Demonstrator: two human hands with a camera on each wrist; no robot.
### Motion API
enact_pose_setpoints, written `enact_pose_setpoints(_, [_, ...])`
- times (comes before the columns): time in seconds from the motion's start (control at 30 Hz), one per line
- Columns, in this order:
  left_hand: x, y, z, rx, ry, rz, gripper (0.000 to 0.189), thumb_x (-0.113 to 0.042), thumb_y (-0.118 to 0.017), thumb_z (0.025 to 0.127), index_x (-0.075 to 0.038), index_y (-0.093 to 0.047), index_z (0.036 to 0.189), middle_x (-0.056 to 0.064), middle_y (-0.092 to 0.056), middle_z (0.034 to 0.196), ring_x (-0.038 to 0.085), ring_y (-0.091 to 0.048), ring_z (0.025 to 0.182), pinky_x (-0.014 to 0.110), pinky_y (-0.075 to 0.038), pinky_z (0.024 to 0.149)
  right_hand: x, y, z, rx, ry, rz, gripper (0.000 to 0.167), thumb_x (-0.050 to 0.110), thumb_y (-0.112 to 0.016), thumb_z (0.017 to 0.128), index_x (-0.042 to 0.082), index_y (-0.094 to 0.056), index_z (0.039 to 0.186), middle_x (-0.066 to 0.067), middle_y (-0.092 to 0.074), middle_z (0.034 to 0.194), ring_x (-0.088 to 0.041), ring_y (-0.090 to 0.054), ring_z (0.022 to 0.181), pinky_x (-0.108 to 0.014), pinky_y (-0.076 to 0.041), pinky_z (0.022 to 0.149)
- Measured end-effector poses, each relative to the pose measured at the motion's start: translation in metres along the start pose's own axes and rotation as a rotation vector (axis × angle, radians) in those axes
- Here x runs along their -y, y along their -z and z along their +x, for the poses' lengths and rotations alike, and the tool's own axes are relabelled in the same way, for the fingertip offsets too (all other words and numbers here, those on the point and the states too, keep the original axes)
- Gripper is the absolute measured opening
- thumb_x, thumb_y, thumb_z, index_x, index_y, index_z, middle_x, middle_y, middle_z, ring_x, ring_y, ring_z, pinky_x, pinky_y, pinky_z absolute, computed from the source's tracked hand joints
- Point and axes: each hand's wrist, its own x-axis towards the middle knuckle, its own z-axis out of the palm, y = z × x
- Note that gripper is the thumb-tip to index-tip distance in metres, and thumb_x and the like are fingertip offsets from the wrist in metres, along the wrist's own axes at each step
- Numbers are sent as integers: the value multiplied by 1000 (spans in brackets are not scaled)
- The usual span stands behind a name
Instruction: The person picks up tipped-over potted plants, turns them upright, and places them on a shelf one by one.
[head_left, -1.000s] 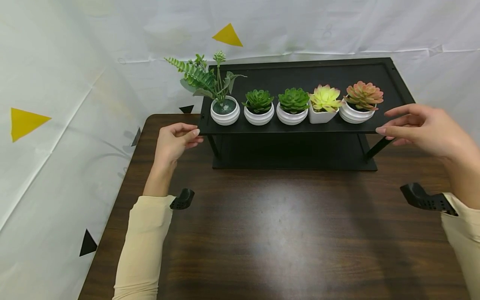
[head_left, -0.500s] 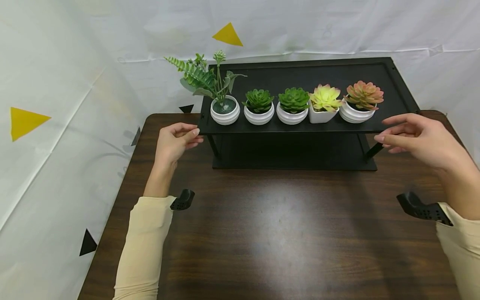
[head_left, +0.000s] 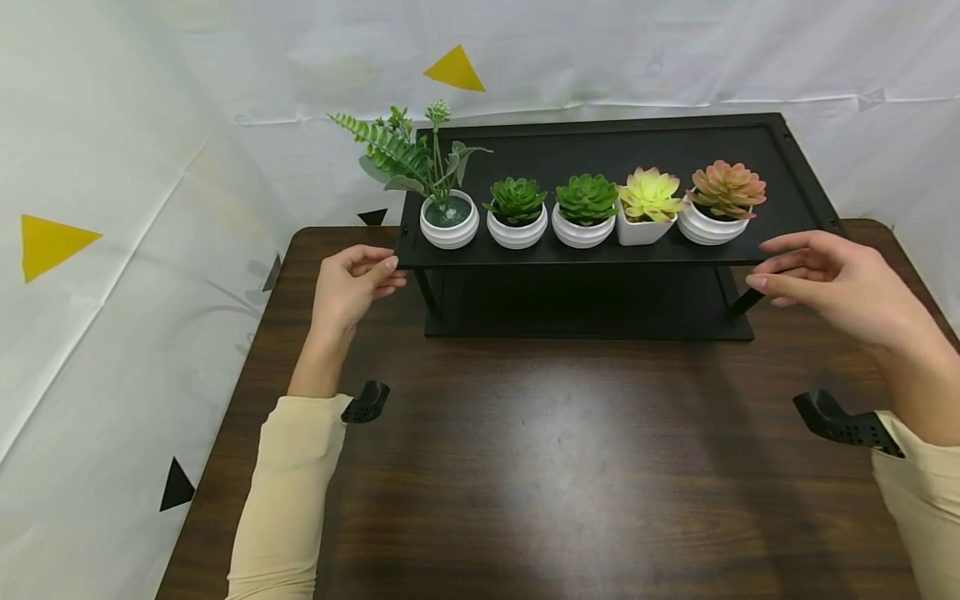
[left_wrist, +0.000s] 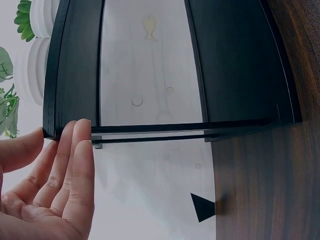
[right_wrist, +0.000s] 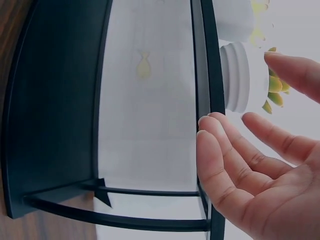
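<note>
A black two-tier shelf stands on the table with a row of small potted plants along its upper front edge. My left hand pinches the upper tier's front left corner; the left wrist view has the thumb above and the fingers below. By the front right corner, my right hand is held with relaxed fingers. Its thumb is spread from the other fingers in the right wrist view, with fingertips beside the shelf edge. From left stand a leafy plant, two green succulents, a yellow-green succulent and a pinkish succulent.
The dark wooden table extends in front of the shelf. White sheeting hangs behind and at the left, marked with yellow triangles and black ones.
My right hand has moved down and slightly left, from the shelf's front right corner to just in front of it. The left hand stays at its corner; the plants have not moved.
</note>
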Motion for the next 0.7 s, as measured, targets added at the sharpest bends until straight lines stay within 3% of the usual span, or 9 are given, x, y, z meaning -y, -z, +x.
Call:
enact_pose_setpoints(0.3, [1, 1, -4, 9, 11, 6, 26, -8, -59, 89, 6, -58, 111, 24, -65, 95, 10, -66, 69, 26, -55, 69, 3, -5, -4, -20, -3, 8, 43, 17, -58, 91, -2, -42, 125, 26, -55, 84, 7, -57, 73, -11, -48, 59])
enact_pose_setpoints(0.53, [2, 1, -12, 31, 30, 50, 34, -13, -60, 90, 2, -53, 120, 21, -64, 99, 16, -66, 79, 27, -54, 75, 6, -12, -12, -49, -31, -43, 49, 28, -62, 88, 5, -45, 127, 30, -51, 92, 12, -51, 78, -8, -42, 59])
enact_pose_setpoints(0.7, [4, 2, -21, 51, 19, 127, 37, -19, -60, 90, 1, -53, 121, 20, -64, 101, 19, -64, 86, 27, -53, 78, 7, -22, -19, -96, -11, -109, 51, 30, -65, 86, 8, -47, 128, 15, -51, 103, 14, -48, 74, -9, -37, 55])
